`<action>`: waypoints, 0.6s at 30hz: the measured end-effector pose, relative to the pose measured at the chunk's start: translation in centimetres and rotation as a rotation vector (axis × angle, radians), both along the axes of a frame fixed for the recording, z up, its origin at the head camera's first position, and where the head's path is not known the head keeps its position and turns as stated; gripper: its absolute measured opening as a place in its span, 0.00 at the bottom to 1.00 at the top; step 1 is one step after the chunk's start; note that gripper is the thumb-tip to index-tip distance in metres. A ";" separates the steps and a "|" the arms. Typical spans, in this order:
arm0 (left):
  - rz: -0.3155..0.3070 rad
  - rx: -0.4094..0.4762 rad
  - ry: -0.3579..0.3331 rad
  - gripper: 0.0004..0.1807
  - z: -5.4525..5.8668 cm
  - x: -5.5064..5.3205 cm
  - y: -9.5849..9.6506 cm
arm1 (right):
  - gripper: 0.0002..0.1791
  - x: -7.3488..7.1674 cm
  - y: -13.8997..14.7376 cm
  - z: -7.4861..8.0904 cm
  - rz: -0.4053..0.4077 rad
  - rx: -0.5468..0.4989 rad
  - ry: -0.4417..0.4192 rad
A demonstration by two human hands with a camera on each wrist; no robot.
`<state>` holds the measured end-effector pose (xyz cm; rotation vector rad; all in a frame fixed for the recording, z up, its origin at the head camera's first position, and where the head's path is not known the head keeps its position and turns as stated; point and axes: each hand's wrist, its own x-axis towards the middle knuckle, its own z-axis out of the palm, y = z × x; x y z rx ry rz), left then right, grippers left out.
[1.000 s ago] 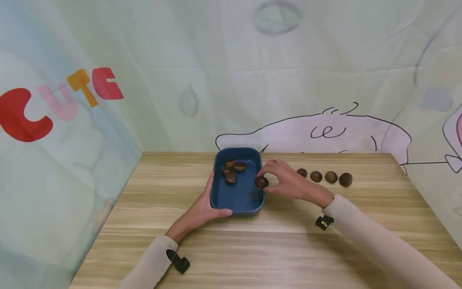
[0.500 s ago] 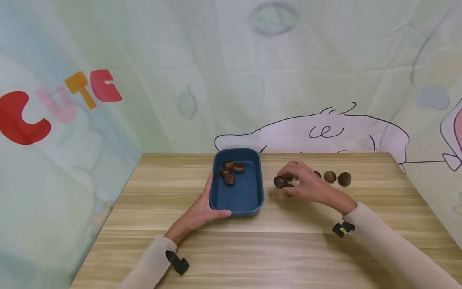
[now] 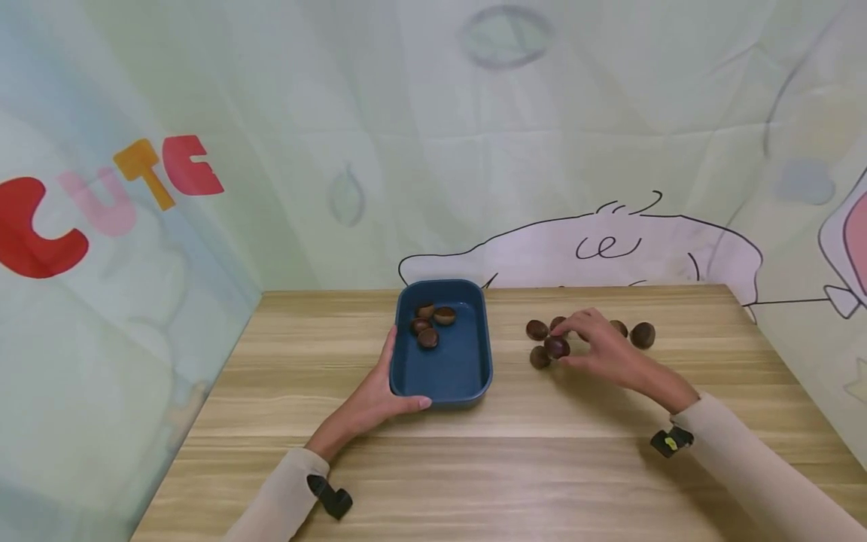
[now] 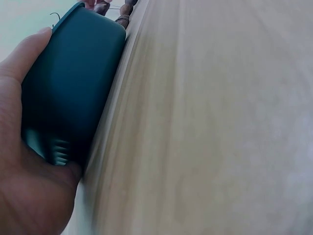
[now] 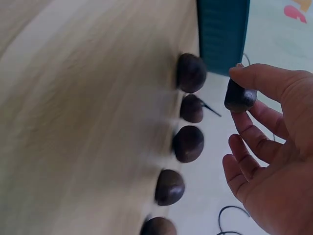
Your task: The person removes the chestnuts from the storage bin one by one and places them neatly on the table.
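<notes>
My left hand holds the blue rectangular box at its near left corner, thumb on the near wall and fingers along the left wall. In the left wrist view, the box's outer wall shows beside the thumb. Several brown chestnuts lie in the far left part of the box. To its right, my right hand pinches a dark chestnut between thumb and fingertips. The right wrist view shows this pinched chestnut raised beside the row. Other chestnuts lie around and behind the right hand, some partly hidden by it.
A wood-grain table carries everything. At the right end of the row sits a larger chestnut. A printed curtain hangs along the table's back and left edges. Black camera straps are on both wrists.
My right hand has moved right, from the box's right rim to over the chestnuts on the table, still pinching a chestnut. The left hand and the chestnuts in the box have stayed put.
</notes>
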<state>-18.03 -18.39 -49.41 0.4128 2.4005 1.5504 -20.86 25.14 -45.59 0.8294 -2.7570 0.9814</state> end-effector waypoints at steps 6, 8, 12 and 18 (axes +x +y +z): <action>-0.001 0.006 0.008 0.77 -0.1 0.0 -0.1 | 0.22 0.3 1.0 -0.9 -0.025 0.029 0.000; 0.000 0.005 0.007 0.77 0.0 0.1 -0.1 | 0.22 0.4 1.2 -1.1 -0.026 0.034 0.003; 0.003 -0.003 0.002 0.77 0.1 0.1 -0.1 | 0.21 0.4 1.6 -1.6 -0.037 0.051 0.027; 0.004 -0.013 -0.008 0.78 0.2 0.1 -0.1 | 0.22 0.4 2.0 -2.4 -0.053 0.067 0.079</action>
